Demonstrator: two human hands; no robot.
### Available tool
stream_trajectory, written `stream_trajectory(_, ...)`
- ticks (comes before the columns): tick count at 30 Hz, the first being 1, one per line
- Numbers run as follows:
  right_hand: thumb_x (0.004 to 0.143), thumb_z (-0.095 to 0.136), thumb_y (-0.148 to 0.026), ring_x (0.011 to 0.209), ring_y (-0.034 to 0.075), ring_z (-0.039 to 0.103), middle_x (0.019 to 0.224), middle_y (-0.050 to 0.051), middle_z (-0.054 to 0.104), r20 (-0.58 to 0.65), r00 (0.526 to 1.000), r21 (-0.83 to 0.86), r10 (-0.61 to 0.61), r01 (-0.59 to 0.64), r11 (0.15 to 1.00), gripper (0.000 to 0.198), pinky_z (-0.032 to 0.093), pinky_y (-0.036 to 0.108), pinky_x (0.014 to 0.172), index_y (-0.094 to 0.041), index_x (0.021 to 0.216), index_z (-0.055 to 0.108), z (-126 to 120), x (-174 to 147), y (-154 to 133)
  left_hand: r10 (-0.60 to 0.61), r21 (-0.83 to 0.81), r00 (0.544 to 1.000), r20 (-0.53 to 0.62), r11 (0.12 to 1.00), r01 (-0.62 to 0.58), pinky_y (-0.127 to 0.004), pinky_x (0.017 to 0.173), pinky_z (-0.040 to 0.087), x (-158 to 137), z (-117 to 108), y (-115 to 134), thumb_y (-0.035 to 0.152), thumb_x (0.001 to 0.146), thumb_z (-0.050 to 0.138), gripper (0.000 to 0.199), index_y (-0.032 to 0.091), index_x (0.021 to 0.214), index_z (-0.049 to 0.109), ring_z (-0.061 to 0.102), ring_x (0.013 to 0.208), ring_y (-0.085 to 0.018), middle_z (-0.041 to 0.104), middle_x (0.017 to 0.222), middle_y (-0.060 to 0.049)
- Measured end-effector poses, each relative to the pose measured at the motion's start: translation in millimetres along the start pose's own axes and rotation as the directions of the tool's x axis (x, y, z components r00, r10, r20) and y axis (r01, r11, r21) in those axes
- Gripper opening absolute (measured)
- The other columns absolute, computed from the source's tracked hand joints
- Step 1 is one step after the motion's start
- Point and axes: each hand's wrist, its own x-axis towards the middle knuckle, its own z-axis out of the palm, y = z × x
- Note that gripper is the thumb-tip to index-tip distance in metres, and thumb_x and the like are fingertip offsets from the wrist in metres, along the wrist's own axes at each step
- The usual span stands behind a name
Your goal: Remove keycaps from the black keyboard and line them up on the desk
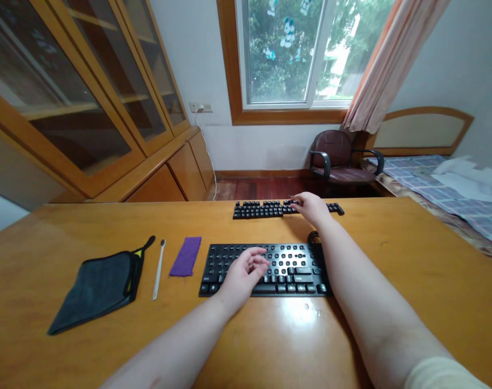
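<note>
A black keyboard (265, 288) lies on the wooden desk, with many keycaps off its upper and right parts, leaving bare key stems. My left hand (246, 270) rests over the keyboard's middle, fingers loosely curled and apart, and I see nothing in it. Beyond it, loose black keycaps (257, 210) are laid out in rows near the desk's far edge. My right hand (310, 207) reaches to the right part of these rows, thumb and finger pinched on a small dark keycap (293, 197), mostly hidden by the fingertips.
Left of the keyboard lie a purple cloth (186, 256), a white toothbrush (159, 270) and a dark grey folded cloth (95, 286) with black edging. A coiled black cable (312, 236) sits behind the keyboard, beside my right forearm. A chair (337, 156) stands past the desk (148, 346).
</note>
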Motion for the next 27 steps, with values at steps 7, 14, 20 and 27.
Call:
stream_trajectory(7, 0.072, 0.065, -0.036, 0.081, 0.02, 0.062, 0.089, 0.006, 0.07, 0.276, 0.941, -0.121, 0.195, -0.167, 0.978, 0.024, 0.042, 0.025, 0.067, -0.023, 0.091, 0.07, 32.5, -5.5, 1.7, -0.005, 0.04, 1.0, -0.01, 0.999, 0.005, -0.029, 0.071, 0.046, -0.3, -0.4, 0.2, 0.028, 0.078, 0.061, 0.031, 0.017, 0.107, 0.053, 0.059, 0.077, -0.015, 0.063, 0.086, -0.004)
stream_trajectory(14, 0.07, 0.065, -0.036, 0.08, 0.021, 0.062, 0.09, 0.008, 0.07, 0.313, 0.929, -0.12, 0.198, -0.168, 0.979, 0.028, 0.042, 0.024, 0.066, -0.023, 0.094, 0.071, 36.3, -6.9, 2.1, 0.01, 0.024, 1.0, -0.005, 1.0, -0.01, -0.028, 0.073, 0.046, 0.2, -0.7, -1.2, 0.025, 0.079, 0.06, 0.03, 0.018, 0.107, 0.053, 0.058, 0.079, -0.014, 0.063, 0.088, -0.004)
stream_trajectory(20, 0.071, 0.064, -0.036, 0.082, 0.02, 0.062, 0.091, 0.006, 0.07, 0.275, 0.943, -0.105, 0.186, -0.163, 0.981, 0.026, 0.042, 0.025, 0.066, -0.024, 0.094, 0.07, 36.6, -8.0, 5.0, 0.007, 0.023, 1.0, -0.021, 1.0, -0.007, -0.029, 0.072, 0.046, 0.3, 0.4, -0.7, 0.026, 0.077, 0.061, 0.032, 0.017, 0.106, 0.054, 0.058, 0.076, -0.014, 0.063, 0.087, -0.005)
stream_trajectory(27, 0.072, 0.063, -0.035, 0.082, 0.019, 0.061, 0.09, 0.006, 0.07, 0.28, 0.938, -0.106, 0.204, -0.181, 0.978, 0.025, 0.042, 0.024, 0.068, -0.022, 0.093, 0.07, 40.3, -4.2, 3.4, 0.014, 0.036, 1.0, -0.02, 0.999, -0.014, -0.028, 0.072, 0.047, 0.9, 0.8, -2.7, 0.025, 0.078, 0.061, 0.031, 0.017, 0.107, 0.054, 0.059, 0.079, -0.015, 0.063, 0.088, -0.005)
